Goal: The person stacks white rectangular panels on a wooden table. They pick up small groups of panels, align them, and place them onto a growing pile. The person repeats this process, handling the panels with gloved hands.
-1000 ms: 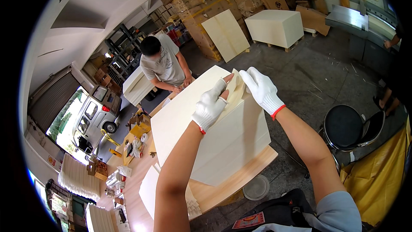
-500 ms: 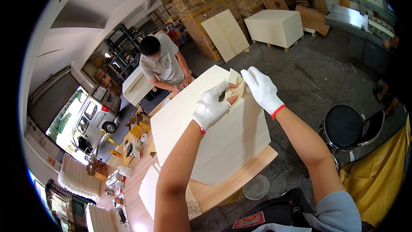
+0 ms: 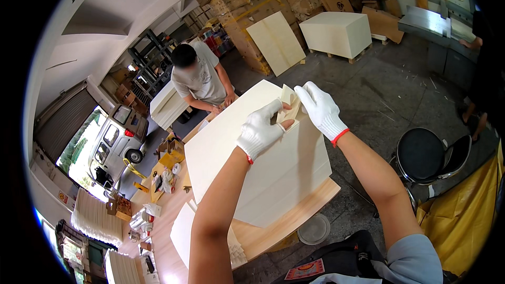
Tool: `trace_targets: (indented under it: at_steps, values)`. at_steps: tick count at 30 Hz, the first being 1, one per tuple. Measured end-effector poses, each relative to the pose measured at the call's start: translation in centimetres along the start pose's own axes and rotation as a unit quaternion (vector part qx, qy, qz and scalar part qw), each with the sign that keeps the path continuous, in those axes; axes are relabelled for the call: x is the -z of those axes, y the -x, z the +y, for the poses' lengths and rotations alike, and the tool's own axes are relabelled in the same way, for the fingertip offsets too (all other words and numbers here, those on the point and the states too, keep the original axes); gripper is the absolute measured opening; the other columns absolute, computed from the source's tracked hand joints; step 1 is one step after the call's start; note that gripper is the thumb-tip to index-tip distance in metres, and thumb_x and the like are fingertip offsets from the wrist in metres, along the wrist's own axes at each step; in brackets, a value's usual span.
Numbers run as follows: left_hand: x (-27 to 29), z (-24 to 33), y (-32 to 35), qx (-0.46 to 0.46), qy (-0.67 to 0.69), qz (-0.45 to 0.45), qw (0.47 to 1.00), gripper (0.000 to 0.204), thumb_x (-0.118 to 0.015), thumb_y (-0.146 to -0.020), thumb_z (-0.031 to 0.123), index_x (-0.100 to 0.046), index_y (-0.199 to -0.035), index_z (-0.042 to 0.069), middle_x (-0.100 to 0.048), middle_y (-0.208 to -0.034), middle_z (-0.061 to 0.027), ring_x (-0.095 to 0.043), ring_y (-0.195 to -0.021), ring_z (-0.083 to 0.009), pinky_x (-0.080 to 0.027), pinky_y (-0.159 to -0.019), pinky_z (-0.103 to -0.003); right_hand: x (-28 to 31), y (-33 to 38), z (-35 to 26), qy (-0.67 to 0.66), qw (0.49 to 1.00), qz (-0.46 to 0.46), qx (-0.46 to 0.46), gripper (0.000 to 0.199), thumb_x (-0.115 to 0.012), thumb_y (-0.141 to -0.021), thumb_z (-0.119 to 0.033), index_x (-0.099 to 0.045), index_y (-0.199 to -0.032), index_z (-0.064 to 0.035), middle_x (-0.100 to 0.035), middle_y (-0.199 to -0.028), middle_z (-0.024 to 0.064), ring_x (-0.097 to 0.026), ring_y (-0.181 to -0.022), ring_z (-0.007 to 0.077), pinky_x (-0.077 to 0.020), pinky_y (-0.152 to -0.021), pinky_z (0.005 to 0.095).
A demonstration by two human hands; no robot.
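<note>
A tall stack of cream-white paper sheets [image 3: 226, 121] stands on the wooden table in front of me. At its far right corner several sheets [image 3: 290, 106] are lifted and bent upward. My left hand [image 3: 262, 130], in a white glove with bare fingertips showing, lies over the top of the stack and is closed on the bent sheets with thumb and finger. My right hand [image 3: 320, 109], in a white glove with a red cuff edge, is closed at the right side of the same corner, its fingertips against the raised sheets. What its thumb touches is hidden.
Left on the wooden table [image 3: 168, 226] are bags, small tools and more paper piles. A co-worker [image 3: 202, 76] bends over the table's far side. A black chair [image 3: 421, 152] and a lidded bucket [image 3: 314, 229] stand nearby. Another person is near the machine [image 3: 436, 29] at right.
My hands stay at the lifted corner with only a slight shift. The person at the far right has moved further into view by the machine.
</note>
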State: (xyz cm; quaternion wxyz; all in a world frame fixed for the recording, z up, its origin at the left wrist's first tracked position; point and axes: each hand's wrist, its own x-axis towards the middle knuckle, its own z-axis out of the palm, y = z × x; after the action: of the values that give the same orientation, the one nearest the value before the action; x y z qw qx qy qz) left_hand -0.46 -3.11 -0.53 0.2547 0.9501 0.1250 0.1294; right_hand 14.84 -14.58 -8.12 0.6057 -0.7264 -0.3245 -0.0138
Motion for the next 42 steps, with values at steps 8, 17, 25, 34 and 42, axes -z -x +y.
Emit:
trace_targets:
  at_steps: [8, 17, 25, 34, 42]
  values:
    - [0.0, 0.5, -0.1, 0.006, 0.015, -0.011, 1.0, 0.036, -0.073, -0.095, 0.019, -0.067, -0.131, 0.016, -0.073, -0.088, -0.0096, -0.07, -0.075, -0.0197, -0.056, -0.073, -0.037, 0.5, -0.1, 0.5, -0.024, 1.0, -0.01, 0.004, 0.054, -0.048, -0.105, -0.06, -0.062, -0.1, -0.0083, -0.068, -0.08, 0.0131, -0.066, -0.079, 0.0334, -0.0487, -0.075, 0.0443]
    - [-0.1, 0.0, 0.7, -0.058, -0.04, 0.027, 0.997, 0.049, -0.062, -0.091, 0.009, -0.066, -0.139, 0.016, -0.075, -0.106, -0.0182, -0.075, -0.094, -0.0301, -0.058, -0.086, -0.04, 4.4, 0.4, 0.2, 0.257, 0.955, -0.145, 0.036, 0.062, -0.054, -0.099, -0.067, -0.064, -0.087, -0.0071, -0.069, -0.082, 0.0136, -0.068, -0.082, 0.0338, -0.0482, -0.073, 0.0448]
    - [-0.6, -1.4, -2.5, -0.065, -0.123, 0.039, 0.99, 0.041, -0.066, -0.09, 0.015, -0.07, -0.131, 0.016, -0.075, -0.118, -0.0165, -0.073, -0.106, -0.0339, -0.057, -0.092, -0.043, 4.6, -0.5, 0.7, 0.308, 0.926, -0.124, 0.179, 0.058, -0.055, -0.098, -0.065, -0.064, -0.083, -0.0091, -0.069, -0.082, 0.0122, -0.067, -0.079, 0.0345, -0.0505, -0.073, 0.0455]
    - [-0.6, -1.7, -2.6, -0.04, -0.073, 0.014, 0.996, 0.044, -0.067, -0.094, 0.018, -0.067, -0.138, 0.014, -0.073, -0.129, -0.015, -0.069, -0.12, -0.035, -0.053, -0.102, -0.041, 4.3, -2.3, 0.0, 0.286, 0.912, -0.09, 0.279, 0.057, -0.051, -0.102, -0.062, -0.066, -0.09, -0.0085, -0.068, -0.08, 0.0124, -0.067, -0.078, 0.0343, -0.0517, -0.071, 0.0448]
    - [-0.1, -2.4, -1.0, -0.058, 0.039, -0.01, 0.997, 0.043, -0.068, -0.098, 0.017, -0.065, -0.14, 0.01, -0.075, -0.121, -0.0106, -0.068, -0.109, -0.0201, -0.053, -0.096, -0.034, 1.8, -0.9, -1.4, 0.033, 0.995, -0.094, -0.014, 0.06, -0.042, -0.107, -0.06, -0.062, -0.098, -0.005, -0.063, -0.086, 0.0193, -0.061, -0.087, 0.0412, -0.0471, -0.078, 0.0466]
